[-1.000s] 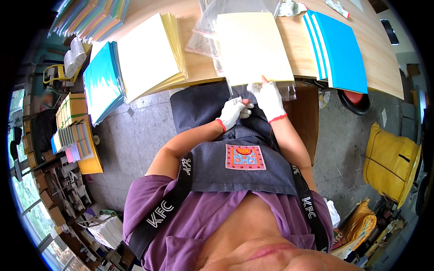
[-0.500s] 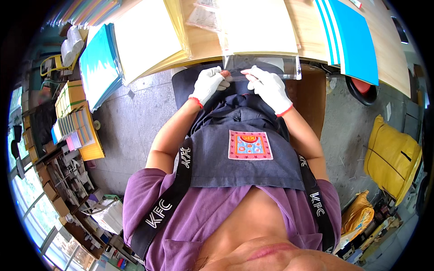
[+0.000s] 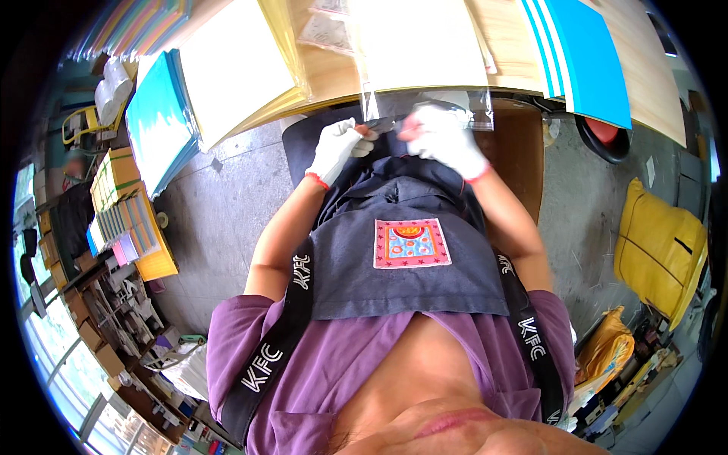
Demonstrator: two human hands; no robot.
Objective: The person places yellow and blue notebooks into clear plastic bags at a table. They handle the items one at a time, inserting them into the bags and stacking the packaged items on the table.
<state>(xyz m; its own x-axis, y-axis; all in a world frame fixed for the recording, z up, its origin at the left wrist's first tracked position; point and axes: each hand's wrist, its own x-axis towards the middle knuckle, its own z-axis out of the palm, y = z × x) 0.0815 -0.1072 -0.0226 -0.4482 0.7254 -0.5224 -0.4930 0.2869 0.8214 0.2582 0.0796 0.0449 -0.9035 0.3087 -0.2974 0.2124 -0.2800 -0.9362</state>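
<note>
A clear plastic bag (image 3: pixel 481 114) with white sheets (image 3: pixel 425 45) inside lies at the table's near edge, its unfilled end hanging over toward my lap. My left hand (image 3: pixel 337 149), in a white glove with a red cuff and bare fingertips, is closed in a pinch at the left corner of that hanging end. Just right of it, my gloved right hand (image 3: pixel 444 138) is in front of the bag's lower edge. Motion smears its fingers, so whether they grip the plastic cannot be made out.
White sheets (image 3: pixel 235 68) in yellowish clear bags lie left on the table (image 3: pixel 326 72). A blue packaged stack (image 3: pixel 163 121) overhangs the left edge. Blue boards with white stripes (image 3: pixel 591 64) lie at the right. Small clear packets (image 3: pixel 327 32) sit behind the bag. Below right is a black-rimmed red stool (image 3: pixel 604 136).
My right hand has turned and shifted slightly, its fingers now blurred rather than pinching the bag's edge. My left hand stays pinched at the left corner. The whole view has shifted a little.
</note>
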